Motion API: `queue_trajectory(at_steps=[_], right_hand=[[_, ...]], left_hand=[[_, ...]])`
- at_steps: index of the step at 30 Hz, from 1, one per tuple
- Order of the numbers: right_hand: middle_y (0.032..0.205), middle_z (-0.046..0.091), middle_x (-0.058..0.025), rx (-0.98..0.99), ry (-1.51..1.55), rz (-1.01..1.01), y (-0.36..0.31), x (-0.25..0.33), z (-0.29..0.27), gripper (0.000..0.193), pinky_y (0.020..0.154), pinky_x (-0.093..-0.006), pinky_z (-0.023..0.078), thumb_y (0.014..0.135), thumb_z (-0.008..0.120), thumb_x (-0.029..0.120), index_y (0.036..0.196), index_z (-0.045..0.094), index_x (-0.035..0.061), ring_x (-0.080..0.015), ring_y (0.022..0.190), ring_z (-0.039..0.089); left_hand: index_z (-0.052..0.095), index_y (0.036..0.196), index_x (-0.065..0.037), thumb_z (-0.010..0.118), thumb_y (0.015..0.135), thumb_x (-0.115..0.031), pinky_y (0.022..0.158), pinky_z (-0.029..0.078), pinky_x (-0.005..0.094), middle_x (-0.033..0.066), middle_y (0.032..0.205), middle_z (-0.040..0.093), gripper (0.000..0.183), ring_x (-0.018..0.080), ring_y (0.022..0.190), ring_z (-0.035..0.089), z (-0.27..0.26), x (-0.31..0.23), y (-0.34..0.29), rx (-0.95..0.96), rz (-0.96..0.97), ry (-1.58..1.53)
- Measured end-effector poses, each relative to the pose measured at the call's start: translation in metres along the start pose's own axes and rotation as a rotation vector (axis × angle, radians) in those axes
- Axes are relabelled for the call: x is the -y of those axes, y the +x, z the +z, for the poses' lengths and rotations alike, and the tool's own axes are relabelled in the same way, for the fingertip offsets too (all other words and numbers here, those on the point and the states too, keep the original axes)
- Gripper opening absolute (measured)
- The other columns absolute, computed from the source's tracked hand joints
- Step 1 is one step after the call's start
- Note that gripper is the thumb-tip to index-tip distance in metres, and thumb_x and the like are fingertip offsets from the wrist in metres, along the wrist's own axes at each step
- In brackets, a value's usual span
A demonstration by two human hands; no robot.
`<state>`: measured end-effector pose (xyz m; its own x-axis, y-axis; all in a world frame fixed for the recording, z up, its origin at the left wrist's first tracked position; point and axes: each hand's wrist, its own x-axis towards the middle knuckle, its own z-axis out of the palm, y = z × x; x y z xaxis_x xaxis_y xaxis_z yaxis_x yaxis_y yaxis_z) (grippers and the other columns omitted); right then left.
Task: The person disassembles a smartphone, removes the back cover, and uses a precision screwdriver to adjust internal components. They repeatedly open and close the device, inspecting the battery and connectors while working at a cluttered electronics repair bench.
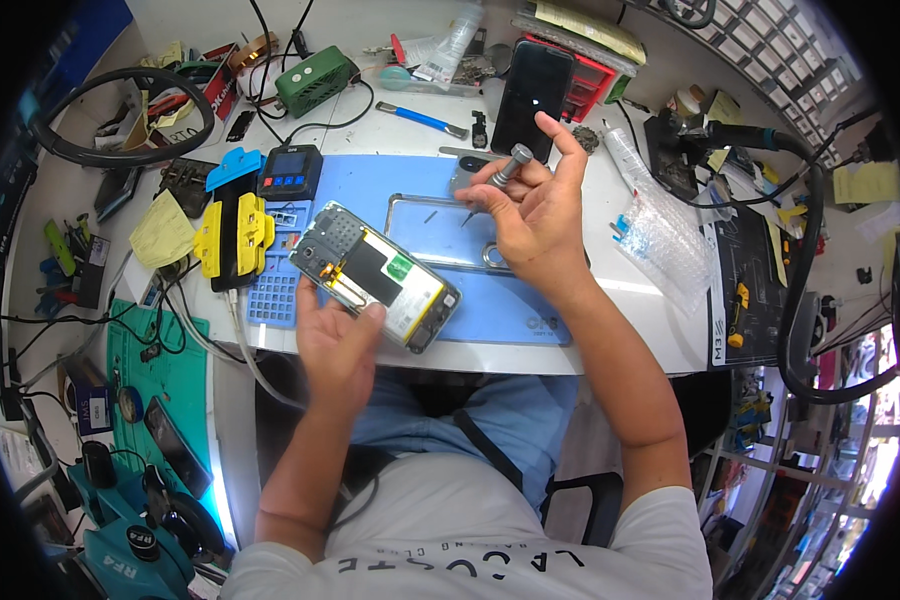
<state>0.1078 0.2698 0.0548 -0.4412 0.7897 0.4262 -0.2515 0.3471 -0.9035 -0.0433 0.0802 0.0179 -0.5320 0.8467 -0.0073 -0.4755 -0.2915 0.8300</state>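
Note:
My left hand [336,345] grips the lower edge of an opened smartphone [368,285], tilted over the front of the blue mat [510,305]. Its back cover is off, so the battery, a green sticker and the camera end show. To the right, my right hand [542,225] has its fingers closed on a small grey precision screwdriver [511,166], index finger raised. The thin shaft points down and left, apart from the phone. Beneath it on the mat lies a clear phone case [425,207], partly covered by my right hand.
A dark phone [533,95] stands upright at the back before a red drawer box [592,85]. Left of the mat are a yellow clamp holder [235,240] and a black device [290,172]. Bubble wrap [660,245] lies right. A thick black hose [795,300] hangs far right.

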Motion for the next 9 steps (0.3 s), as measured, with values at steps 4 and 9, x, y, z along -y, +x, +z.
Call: queue_trajectory(at_steps=[4, 9], right_hand=[[0.101, 0.066, -0.0144, 0.043, -0.051, 0.015, -0.007, -0.013, 0.003, 0.050, 0.081, -0.0299, 0.060, 0.098, 0.064, -0.007, 0.137, 0.033, -0.0004, -0.0180, 0.090, 0.072], [0.101, 0.066, -0.0152, 0.045, -0.101, 0.048, -0.009, -0.021, 0.006, 0.049, 0.079, -0.0295, 0.060, 0.098, 0.064, -0.006, 0.136, 0.034, -0.0009, -0.0186, 0.091, 0.072]], left_hand=[[0.006, 0.161, -0.007, 0.060, 0.094, 0.012, 0.092, 0.064, 0.0435, 0.0239, 0.134, 0.056, 0.088, 0.0277, 0.116, 0.068, -0.006, 0.006, 0.000, -0.025, 0.025, 0.034], [0.005, 0.162, -0.009, 0.061, 0.096, 0.010, 0.090, 0.063, 0.0453, 0.0240, 0.137, 0.055, 0.089, 0.0276, 0.118, 0.068, -0.007, 0.011, 0.000, -0.016, 0.063, 0.072]])
